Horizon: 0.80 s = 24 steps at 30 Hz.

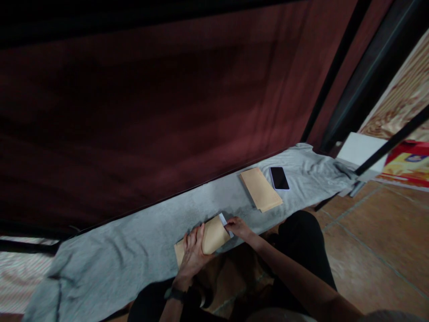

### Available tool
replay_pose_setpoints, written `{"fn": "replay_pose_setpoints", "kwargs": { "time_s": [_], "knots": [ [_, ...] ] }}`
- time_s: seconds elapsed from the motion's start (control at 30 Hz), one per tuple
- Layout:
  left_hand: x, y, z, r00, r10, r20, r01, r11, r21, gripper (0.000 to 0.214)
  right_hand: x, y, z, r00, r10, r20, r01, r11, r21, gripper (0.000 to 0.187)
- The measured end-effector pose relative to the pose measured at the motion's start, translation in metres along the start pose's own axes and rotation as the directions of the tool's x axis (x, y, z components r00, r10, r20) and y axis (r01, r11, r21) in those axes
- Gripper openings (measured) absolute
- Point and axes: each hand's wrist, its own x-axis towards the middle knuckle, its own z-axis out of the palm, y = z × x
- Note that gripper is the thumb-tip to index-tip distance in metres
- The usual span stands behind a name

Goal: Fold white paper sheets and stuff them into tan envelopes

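Observation:
A tan paper envelope (216, 235) lies slantwise near the front edge of a cloth-covered bench. My left hand (193, 254) spans its left half, fingers over the top and thumb by the near edge, holding it. A strip of white paper (223, 219) sticks out of the envelope's right end. My right hand (237, 226) is closed on that paper in a pinch, with the fingertips partly hidden. Farther right, a small stack of tan envelopes (261, 190) rests on the cloth. Beside the stack is a phone (279, 178) with a dark screen and a pale purple edge.
Grey cloth (140, 232), wrinkled at both ends, covers the long narrow bench. A dark red panel (167, 112) rises behind it. On the right are a white box (362, 150), a red and yellow package (409, 165), black bars and the tiled floor (375, 241). My knees are close to the bench.

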Motion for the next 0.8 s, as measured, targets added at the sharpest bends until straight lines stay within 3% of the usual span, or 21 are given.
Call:
{"fn": "replay_pose_setpoints", "kwargs": {
  "time_s": [0.2, 0.4, 0.8],
  "knots": [
    [0.003, -0.004, 0.006, 0.999, 0.029, -0.013, -0.029, 0.999, -0.019, 0.106, 0.002, -0.003, 0.005, 0.989, 0.091, 0.119, -0.090, 0.996, -0.017, 0.013],
    [0.004, -0.005, 0.005, 0.998, 0.044, -0.039, -0.046, 0.998, -0.032, 0.105, -0.001, -0.003, 0.008, 0.983, 0.128, 0.133, -0.128, 0.992, -0.007, 0.011],
    [0.003, -0.007, 0.006, 0.999, 0.026, -0.022, -0.028, 0.997, -0.074, 0.108, -0.006, -0.001, 0.016, 0.998, 0.007, -0.064, 0.002, 0.989, 0.149, 0.019]
  ]
}}
